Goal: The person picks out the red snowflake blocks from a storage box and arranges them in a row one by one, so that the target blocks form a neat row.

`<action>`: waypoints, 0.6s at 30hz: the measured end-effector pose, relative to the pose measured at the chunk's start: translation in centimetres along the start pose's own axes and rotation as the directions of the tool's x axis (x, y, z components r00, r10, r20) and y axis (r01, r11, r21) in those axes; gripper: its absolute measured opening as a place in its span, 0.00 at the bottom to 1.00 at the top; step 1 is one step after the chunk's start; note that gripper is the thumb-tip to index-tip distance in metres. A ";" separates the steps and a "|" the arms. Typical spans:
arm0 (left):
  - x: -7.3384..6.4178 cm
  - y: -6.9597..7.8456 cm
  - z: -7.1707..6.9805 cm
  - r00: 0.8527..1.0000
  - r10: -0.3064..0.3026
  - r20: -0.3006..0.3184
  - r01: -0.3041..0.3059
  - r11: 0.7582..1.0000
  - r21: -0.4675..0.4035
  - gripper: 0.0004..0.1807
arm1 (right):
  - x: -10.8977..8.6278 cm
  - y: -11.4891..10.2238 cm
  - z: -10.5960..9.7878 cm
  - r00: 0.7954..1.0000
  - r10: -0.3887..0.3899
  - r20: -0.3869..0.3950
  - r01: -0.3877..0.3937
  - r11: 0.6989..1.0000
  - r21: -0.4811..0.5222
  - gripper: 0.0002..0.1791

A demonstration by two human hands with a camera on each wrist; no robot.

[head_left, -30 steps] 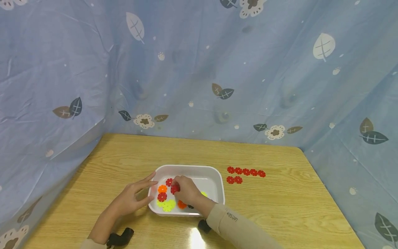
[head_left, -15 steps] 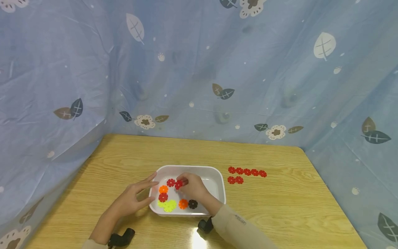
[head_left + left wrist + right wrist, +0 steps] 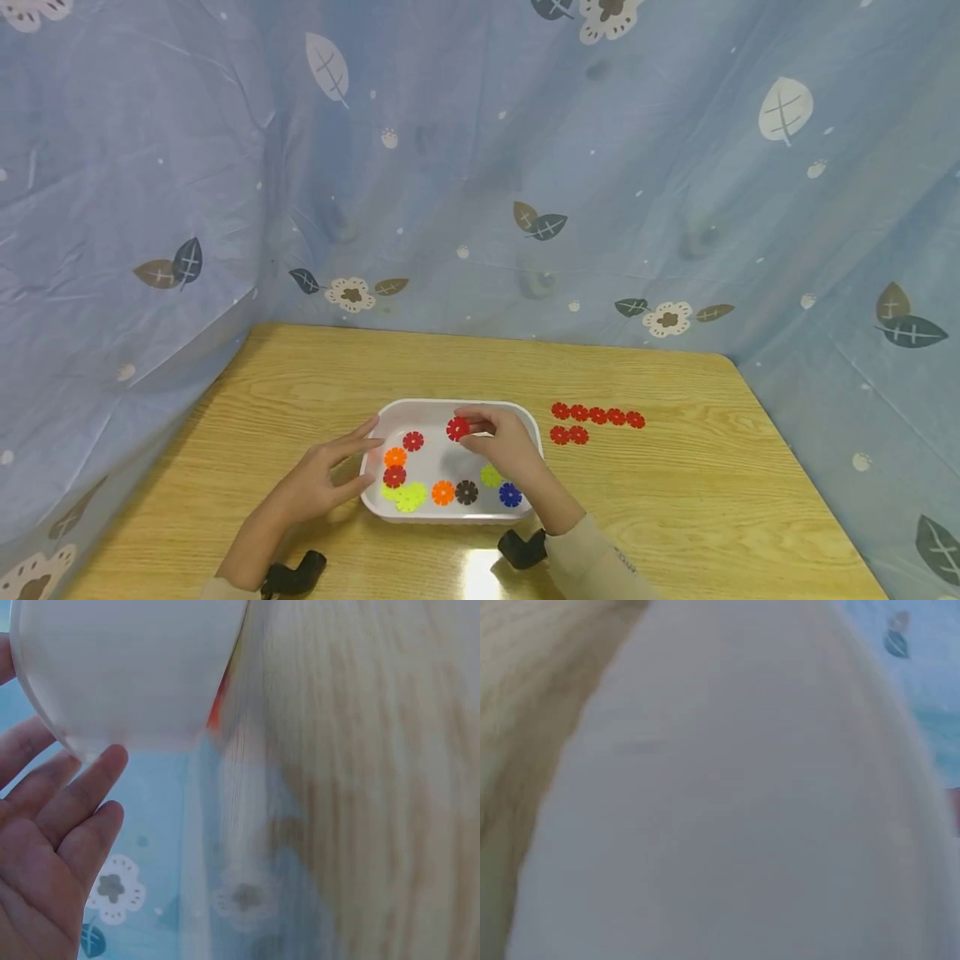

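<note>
My right hand (image 3: 513, 446) pinches a red snowflake disc (image 3: 457, 429) by its edge, above the right half of a white tray (image 3: 450, 402). My left hand (image 3: 313, 483) is at the tray's left end, its fingers spread and fairly straight against the rim. In the left wrist view its fingertips (image 3: 114, 759) reach the tray's outer wall (image 3: 127, 675). Inside the tray lie a red disc (image 3: 413, 441), another red disc (image 3: 394, 476), orange discs, yellow discs (image 3: 410, 497), a dark brown disc (image 3: 467, 492) and a blue disc (image 3: 511, 494).
Right of the tray, several red discs (image 3: 597, 415) form a row, with a pair of red discs (image 3: 569, 435) in front. The wooden table (image 3: 675, 517) ends at a patterned blue curtain (image 3: 450, 183) behind and at the sides. Black wrist mounts (image 3: 522, 549) sit under the wrists.
My right hand has lifted a red disc from the tray's left half and carried it rightward, uncovering the brown, blue and yellow discs. The left hand stays at the rim.
</note>
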State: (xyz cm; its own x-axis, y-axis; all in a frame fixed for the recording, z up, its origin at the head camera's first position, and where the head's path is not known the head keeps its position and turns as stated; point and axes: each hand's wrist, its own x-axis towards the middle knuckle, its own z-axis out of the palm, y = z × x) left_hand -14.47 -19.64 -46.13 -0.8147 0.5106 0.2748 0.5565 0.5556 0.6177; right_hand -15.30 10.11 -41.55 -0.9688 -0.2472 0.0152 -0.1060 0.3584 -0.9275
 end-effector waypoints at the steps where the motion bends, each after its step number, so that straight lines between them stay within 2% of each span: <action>1: 0.0 0.0 0.0 1.000 0.000 0.000 0.000 1.000 0.001 0.23 | -0.2 0.0 -0.4 1.000 0.001 -0.017 -0.001 1.000 0.022 0.18; 7: 0.0 0.0 0.0 1.000 -0.003 0.000 0.003 1.000 0.003 0.23 | -1.5 0.8 -3.4 0.987 0.048 -0.154 -0.028 0.991 0.134 0.18; 12: 0.1 0.1 0.0 1.000 0.001 0.000 -0.001 1.000 0.008 0.23 | -2.7 2.1 -6.2 0.961 0.102 -0.258 -0.062 0.985 0.158 0.20; 18: 0.0 0.2 -0.1 1.000 -0.015 0.004 0.015 1.000 0.008 0.24 | -3.8 4.7 -9.2 0.925 0.173 -0.339 -0.114 0.976 0.187 0.22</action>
State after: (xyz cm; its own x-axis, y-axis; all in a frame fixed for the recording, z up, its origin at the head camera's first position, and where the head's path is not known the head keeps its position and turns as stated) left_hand -14.32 -19.60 -45.93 -0.8224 0.5045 0.2628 0.5456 0.5686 0.6157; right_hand -14.17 21.04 -42.54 -0.9902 0.1384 -0.0195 0.0485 0.2097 -0.9766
